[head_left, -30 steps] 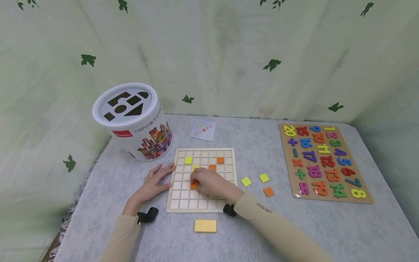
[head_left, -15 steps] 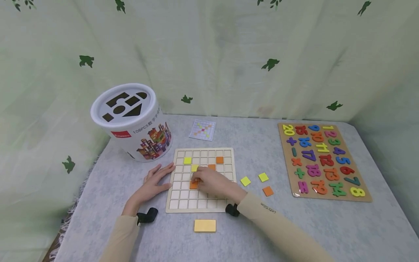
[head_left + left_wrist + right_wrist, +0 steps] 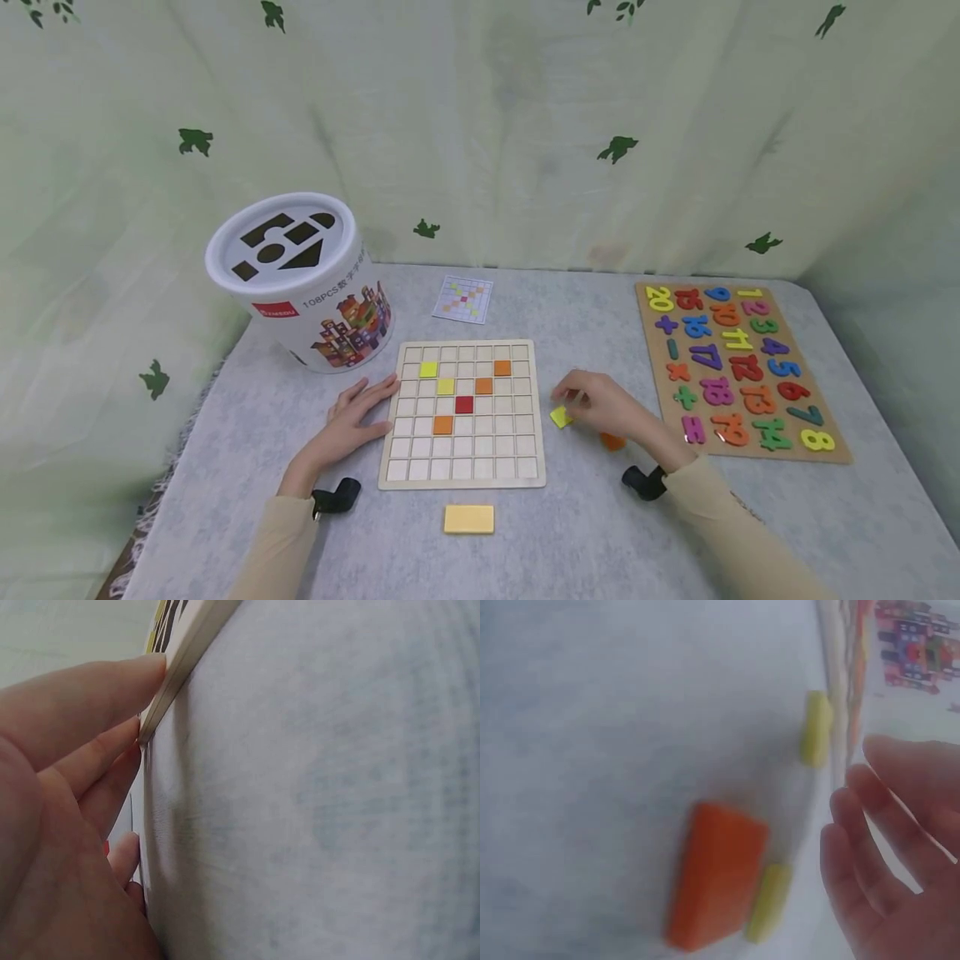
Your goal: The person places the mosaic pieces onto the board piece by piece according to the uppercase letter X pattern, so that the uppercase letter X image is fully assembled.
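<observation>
A wooden grid board (image 3: 461,475) lies in the middle of the table with yellow, orange and one red tile (image 3: 464,405) set in its cells. My left hand (image 3: 358,414) lies flat on the table, its fingers (image 3: 90,697) touching the board's left edge (image 3: 176,675). My right hand (image 3: 592,402) hovers to the right of the board over loose tiles. Its fingers (image 3: 885,825) are relaxed and hold nothing. A yellow tile (image 3: 559,417) shows at its fingertips and an orange tile (image 3: 612,442) peeks out beneath it. The right wrist view shows the orange tile (image 3: 716,874) with two yellow tiles (image 3: 769,900) beside it.
A white shape-sorter bucket (image 3: 300,279) stands at the back left. A small pattern card (image 3: 465,298) lies behind the board. A number puzzle board (image 3: 738,371) occupies the right side. A yellow rectangular block (image 3: 468,518) lies in front of the board. Curtains close off the back.
My right hand has lifted off the board and moved right to the loose tiles. An orange tile stays in the cell it left, and the red tile is now uncovered. The left hand has not moved.
</observation>
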A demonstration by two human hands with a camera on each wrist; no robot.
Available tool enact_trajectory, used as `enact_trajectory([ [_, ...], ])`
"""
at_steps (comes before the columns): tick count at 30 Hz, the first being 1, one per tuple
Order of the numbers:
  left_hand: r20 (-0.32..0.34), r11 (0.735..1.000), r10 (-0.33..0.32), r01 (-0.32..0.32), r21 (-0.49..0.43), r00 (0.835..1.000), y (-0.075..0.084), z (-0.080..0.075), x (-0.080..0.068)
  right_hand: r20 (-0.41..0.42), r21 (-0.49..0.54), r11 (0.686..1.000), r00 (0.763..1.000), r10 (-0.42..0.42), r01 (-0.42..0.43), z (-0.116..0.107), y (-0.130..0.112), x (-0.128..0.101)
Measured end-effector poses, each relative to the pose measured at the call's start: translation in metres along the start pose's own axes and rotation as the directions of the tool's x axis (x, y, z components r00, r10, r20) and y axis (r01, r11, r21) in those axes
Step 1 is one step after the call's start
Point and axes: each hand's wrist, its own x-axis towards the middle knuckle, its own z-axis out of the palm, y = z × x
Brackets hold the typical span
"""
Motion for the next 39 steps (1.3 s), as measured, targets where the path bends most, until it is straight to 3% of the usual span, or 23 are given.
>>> enact_trajectory([
  [6,-0.002,1.000,-0.001,0.001,-0.001,1.000,0.002,-0.001,-0.001,0.057,-0.077,0.997,0.998,-0.015,0.020,0.004,0.007,-0.012],
  [11,-0.008,1.000,0.008,-0.008,0.001,1.000,0.001,-0.001,-0.001,0.027,-0.145,0.989,0.999,-0.027,0.030,0.009,0.007,-0.010],
  [15,-0.009,1.000,0.012,-0.012,-0.001,1.000,-0.001,-0.001,-0.001,-0.016,-0.126,0.991,0.999,-0.052,0.050,0.010,0.004,-0.007],
  [19,-0.007,1.000,0.006,-0.006,-0.005,1.000,-0.002,-0.001,0.000,-0.027,-0.095,0.991,0.995,-0.095,0.092,0.012,-0.006,0.003],
  [27,0.006,1.000,-0.012,0.012,-0.009,1.000,-0.002,-0.001,0.001,0.063,-0.038,0.983,0.982,-0.180,0.182,0.039,-0.036,0.029],
  [33,-0.002,1.000,-0.002,0.002,-0.007,1.000,-0.002,0.000,0.001,0.106,-0.132,0.969,0.975,-0.195,0.208,0.058,-0.054,0.042],
  [39,-0.011,1.000,-0.004,0.004,0.014,1.000,-0.002,0.001,0.000,0.097,-0.203,0.955,0.975,-0.201,0.217,0.064,-0.061,0.045],
])
